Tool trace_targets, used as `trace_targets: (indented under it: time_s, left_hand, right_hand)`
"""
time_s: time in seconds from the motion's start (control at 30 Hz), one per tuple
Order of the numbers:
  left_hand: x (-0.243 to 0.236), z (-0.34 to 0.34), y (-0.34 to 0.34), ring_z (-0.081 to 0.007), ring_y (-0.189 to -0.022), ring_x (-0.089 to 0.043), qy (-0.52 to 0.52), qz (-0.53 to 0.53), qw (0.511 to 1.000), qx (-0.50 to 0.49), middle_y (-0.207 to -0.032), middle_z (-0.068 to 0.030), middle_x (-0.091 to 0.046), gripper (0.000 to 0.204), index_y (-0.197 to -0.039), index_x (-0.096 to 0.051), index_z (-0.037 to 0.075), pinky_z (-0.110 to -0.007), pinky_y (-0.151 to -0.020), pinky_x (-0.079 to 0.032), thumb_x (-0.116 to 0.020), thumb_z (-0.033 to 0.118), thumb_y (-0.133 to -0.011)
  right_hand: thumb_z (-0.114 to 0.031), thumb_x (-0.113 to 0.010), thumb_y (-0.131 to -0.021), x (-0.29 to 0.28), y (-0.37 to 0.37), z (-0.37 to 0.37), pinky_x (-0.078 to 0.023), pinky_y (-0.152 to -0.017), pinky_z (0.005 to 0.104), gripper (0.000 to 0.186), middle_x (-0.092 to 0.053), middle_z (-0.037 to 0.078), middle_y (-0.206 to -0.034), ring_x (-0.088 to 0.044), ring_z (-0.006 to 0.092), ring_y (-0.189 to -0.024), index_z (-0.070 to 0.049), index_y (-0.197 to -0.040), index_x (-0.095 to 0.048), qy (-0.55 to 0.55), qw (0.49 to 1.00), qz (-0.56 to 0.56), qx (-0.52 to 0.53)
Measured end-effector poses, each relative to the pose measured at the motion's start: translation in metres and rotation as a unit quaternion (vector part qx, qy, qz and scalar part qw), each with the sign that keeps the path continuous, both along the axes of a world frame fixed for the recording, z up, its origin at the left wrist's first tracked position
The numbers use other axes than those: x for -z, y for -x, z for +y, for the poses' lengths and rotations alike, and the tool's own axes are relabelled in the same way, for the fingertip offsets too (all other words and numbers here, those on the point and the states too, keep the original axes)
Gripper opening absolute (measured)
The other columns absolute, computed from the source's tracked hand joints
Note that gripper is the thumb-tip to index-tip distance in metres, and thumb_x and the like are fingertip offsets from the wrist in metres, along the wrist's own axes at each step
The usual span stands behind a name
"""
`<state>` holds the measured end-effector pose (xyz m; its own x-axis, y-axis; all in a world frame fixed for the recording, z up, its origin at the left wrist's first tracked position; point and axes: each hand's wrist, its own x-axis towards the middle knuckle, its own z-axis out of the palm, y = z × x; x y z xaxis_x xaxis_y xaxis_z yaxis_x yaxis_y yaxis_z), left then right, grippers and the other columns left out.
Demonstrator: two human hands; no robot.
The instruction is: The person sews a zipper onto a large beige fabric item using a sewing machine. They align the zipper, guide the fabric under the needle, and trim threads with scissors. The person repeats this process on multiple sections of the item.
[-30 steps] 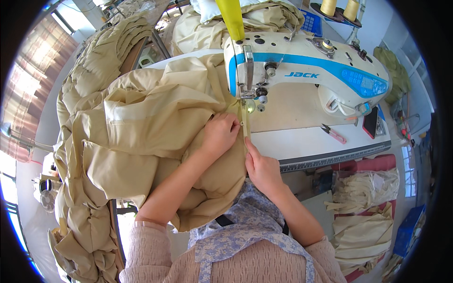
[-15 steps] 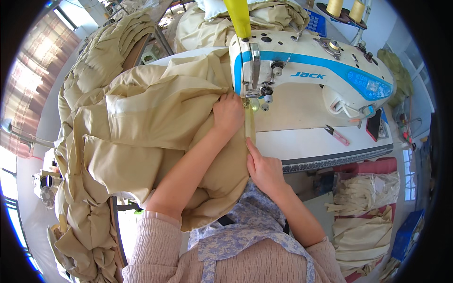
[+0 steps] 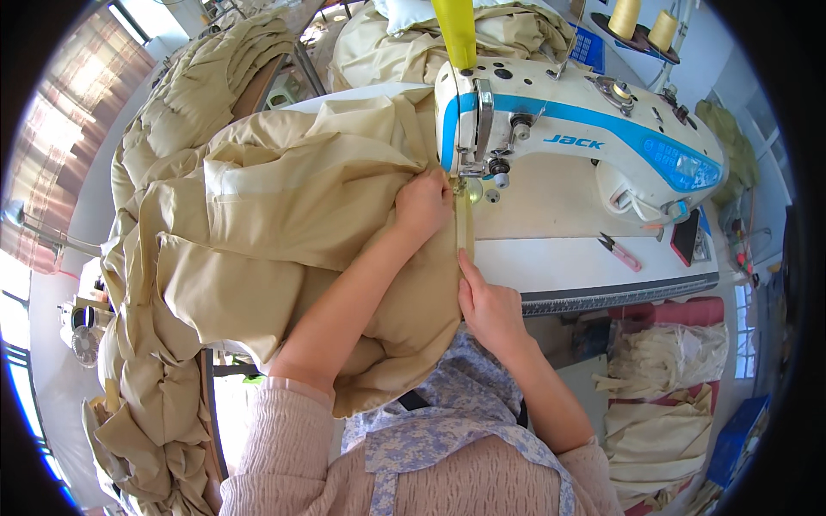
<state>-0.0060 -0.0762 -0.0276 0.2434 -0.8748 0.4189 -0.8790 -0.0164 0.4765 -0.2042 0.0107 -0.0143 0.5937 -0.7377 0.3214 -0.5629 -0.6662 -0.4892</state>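
Note:
A large piece of beige fabric lies in folds over the left of the table and hangs toward my lap. Its right edge, with a narrow pale strip along it, runs under the needle area of a white and blue sewing machine. My left hand is closed on the fabric just left of the needle, fingers bunched. Closer to me, my right hand holds the edge at the strip's near end, index finger stretched along it and the other fingers curled. The cloth partly hides its grip.
Pink-handled thread snips and a dark phone-like object lie on the table's right. A ruler strip lines the front edge. Thread cones stand at the back right. Below right are bundled cloth pieces; more beige fabric is heaped far left.
The whole view has shifted slightly, so the machine and table appear a little farther right. Both hands keep nearly the same places on the fabric; the left fingers look more tightly bunched.

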Motion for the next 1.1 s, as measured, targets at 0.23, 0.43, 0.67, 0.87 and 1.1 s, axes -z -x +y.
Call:
trace_targets:
  time_s: [0.23,0.43,0.67,0.87,1.1]
  left_hand:
    - [-0.009,0.002,0.0,-0.0352,-0.075,-0.07,-0.048,0.027,0.998,-0.002,-0.08,-0.0138,-0.071,0.011,-0.085,-0.064,0.005,-0.047,-0.068,-0.056,-0.068,0.014,-0.085]
    - [0.004,-0.009,0.003,-0.0353,-0.076,-0.071,-0.024,-0.019,0.998,-0.054,-0.082,-0.0135,-0.072,0.011,-0.09,-0.064,0.005,-0.047,-0.07,-0.057,-0.067,0.014,-0.084]
    - [0.006,-0.031,-0.013,-0.0352,-0.088,-0.07,0.05,-0.111,0.992,-0.015,-0.095,-0.0154,-0.068,0.015,-0.097,-0.068,0.003,-0.045,-0.073,-0.057,-0.067,0.012,-0.084]
    - [-0.025,-0.026,-0.015,-0.0344,-0.094,-0.071,-0.145,0.064,0.987,-0.004,-0.096,-0.0143,-0.074,0.023,-0.103,-0.068,0.007,-0.046,-0.082,-0.055,-0.07,0.023,-0.087]
    - [-0.026,-0.02,-0.021,-0.0395,-0.094,-0.069,-0.081,0.111,0.99,0.02,-0.097,-0.0175,-0.074,0.018,-0.103,-0.066,0.007,-0.05,-0.083,-0.054,-0.065,0.019,-0.09]
  right_hand:
    - [-0.016,-0.056,-0.098,-0.008,0.0,-0.001,-0.051,-0.049,0.0459,0.043,-0.06,0.012,-0.055,-0.062,0.0333,-0.048,0.0,-0.139,-0.056,-0.015,1.0,0.018,0.0]
    - [-0.015,-0.056,-0.098,-0.003,-0.001,0.0,-0.05,-0.049,0.0454,0.045,-0.058,0.011,-0.051,-0.059,0.0329,-0.045,-0.001,-0.141,-0.056,-0.017,1.0,0.013,-0.005]
    - [-0.016,-0.057,-0.099,-0.002,-0.003,-0.001,-0.05,-0.051,0.0469,0.044,-0.059,0.012,-0.055,-0.06,0.0343,-0.048,-0.003,-0.141,-0.056,-0.007,1.0,0.011,0.003]
    - [-0.018,-0.057,-0.1,-0.008,-0.001,0.002,-0.05,-0.056,0.0501,0.047,-0.063,0.016,-0.061,-0.063,0.0383,-0.055,-0.007,-0.146,-0.052,-0.055,0.997,0.043,0.015]
    - [-0.018,-0.056,-0.099,-0.003,-0.001,0.0,-0.051,-0.05,0.0455,0.044,-0.06,0.011,-0.055,-0.062,0.0317,-0.047,-0.002,-0.141,-0.057,-0.004,1.0,0.015,-0.001]
